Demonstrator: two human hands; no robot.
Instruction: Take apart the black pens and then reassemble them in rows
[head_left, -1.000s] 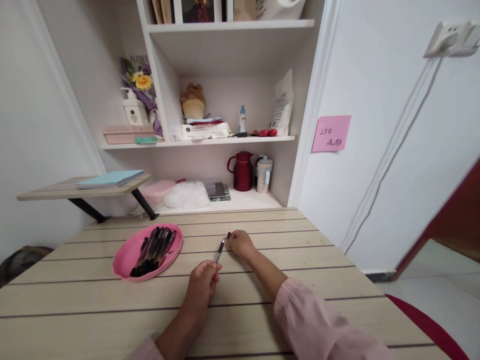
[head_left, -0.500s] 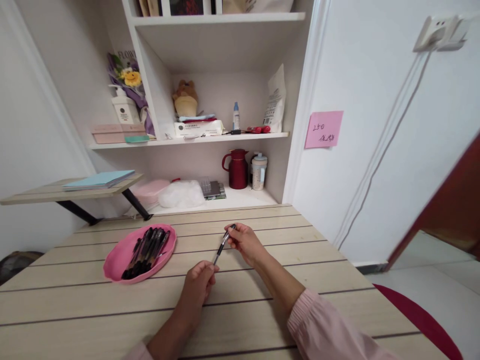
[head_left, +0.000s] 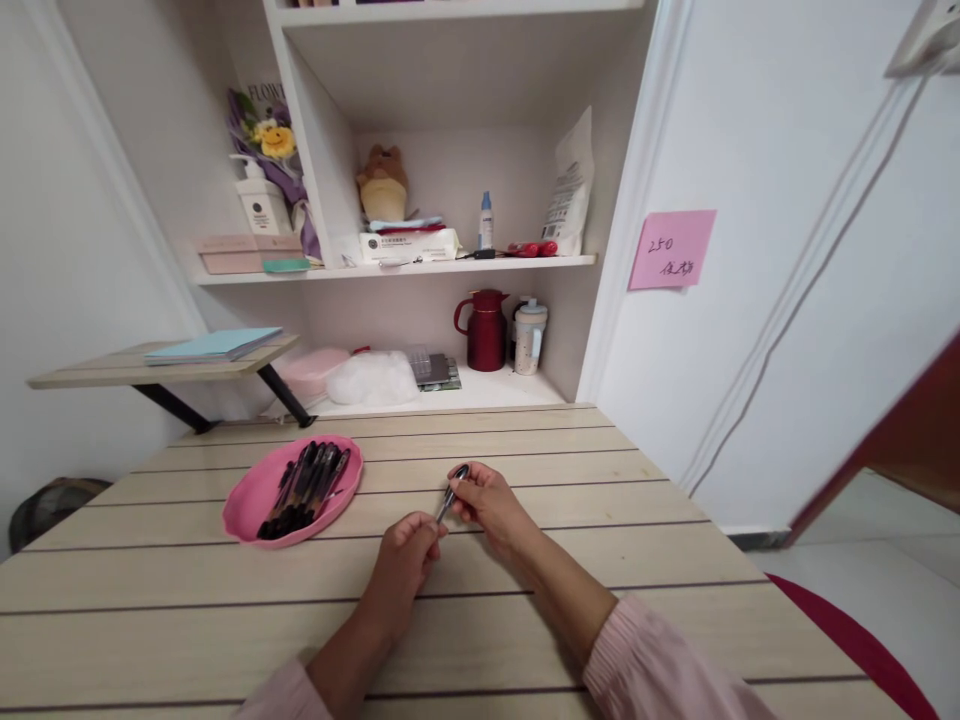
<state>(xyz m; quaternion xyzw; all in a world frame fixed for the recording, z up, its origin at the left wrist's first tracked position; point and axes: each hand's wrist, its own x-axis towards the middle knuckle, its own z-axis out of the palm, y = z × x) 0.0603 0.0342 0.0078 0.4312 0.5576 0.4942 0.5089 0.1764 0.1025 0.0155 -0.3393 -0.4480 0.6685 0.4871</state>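
Holding one pen (head_left: pixel 450 498) over the counter (head_left: pixel 480 640), we have its near end pinched between the thumb and curled fingers of our left hand (head_left: pixel 407 549) and its far, dark end between the closed fingertips of our right hand (head_left: pixel 491 503), a two-ended grip that probably steadies it. To the left of our left hand, the pink dish (head_left: pixel 244 500) holds a bunch of other pens (head_left: pixel 305 490), its raised rim likely stopping them rolling off.

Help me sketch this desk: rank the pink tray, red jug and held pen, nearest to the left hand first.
1. Held pen: in left hand.
2. Pink tray: on table, to its left.
3. Red jug: on shelf beyond the table.
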